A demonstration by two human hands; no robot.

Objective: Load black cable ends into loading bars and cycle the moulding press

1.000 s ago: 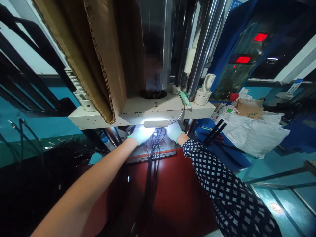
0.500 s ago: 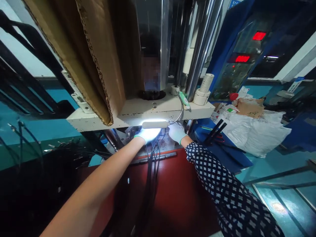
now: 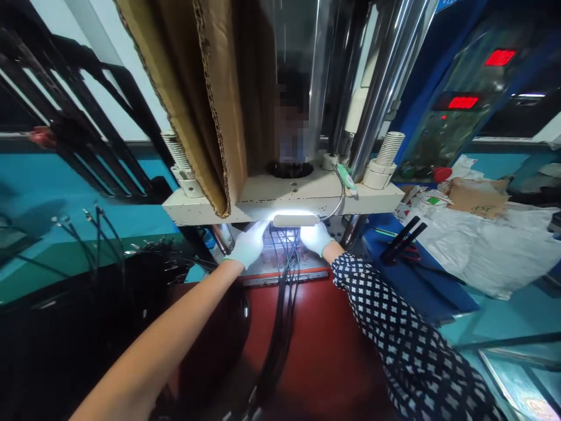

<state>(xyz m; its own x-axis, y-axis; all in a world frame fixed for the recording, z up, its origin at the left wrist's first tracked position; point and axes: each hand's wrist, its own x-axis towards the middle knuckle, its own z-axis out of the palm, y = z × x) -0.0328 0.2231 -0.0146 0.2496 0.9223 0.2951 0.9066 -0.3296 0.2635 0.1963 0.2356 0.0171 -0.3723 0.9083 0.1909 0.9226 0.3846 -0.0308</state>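
Note:
My left hand (image 3: 248,245), in a white glove with a green cuff edge, reaches under the pale press beam at the left side of a metal mould (image 3: 284,238). My right hand (image 3: 314,238), gloved alike, is at the mould's right side. Glare and a bright bar lamp (image 3: 295,220) hide the fingertips of both, so I cannot see what they grip. Between the hands, several thin black cables (image 3: 287,275) run out of the mould. They drop over a metal strip (image 3: 302,277) and gather in a bundle on the red surface (image 3: 324,327).
Above the hands spans the beam (image 3: 258,199), with folded cardboard (image 3: 223,117) on its left. Dark cables with metal ends (image 3: 149,251) lie left. To the right are a blue board (image 3: 421,280) with black bars, white sacks (image 3: 491,240) and a panel with red displays (image 3: 463,102).
My left hand first shifts right beneath the lamp, then back out to the left side. My right hand stays near the mould's right side. The view has turned left.

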